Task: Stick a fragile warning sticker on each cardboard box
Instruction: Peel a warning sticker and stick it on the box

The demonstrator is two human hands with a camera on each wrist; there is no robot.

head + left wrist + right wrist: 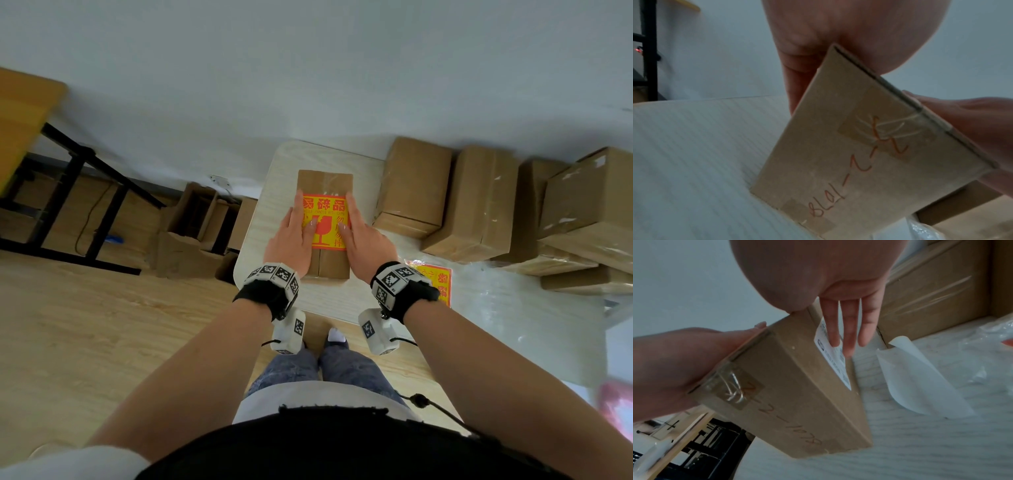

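A small cardboard box (325, 270) lies on the pale table (274, 192), with a yellow and red fragile sticker (325, 209) on its top. My left hand (296, 234) lies flat on the sticker's left edge, thumb on the sticker. Across from it, my right hand (359, 234) presses the right edge. In the right wrist view its straight fingers (846, 331) hang down the box (797, 394) side over a white label (838, 368). Orange handwriting marks the near end of the box (849, 162). Neither hand grips anything.
Several sealed cardboard boxes (472, 202) crowd the table's right side, some stacked (589, 205). More stickers in a plastic bag (435, 277) lie by my right wrist, a peeled white backing sheet (916, 378) beside the box. Open cartons (198, 226) and a black-framed table (68, 192) stand at left.
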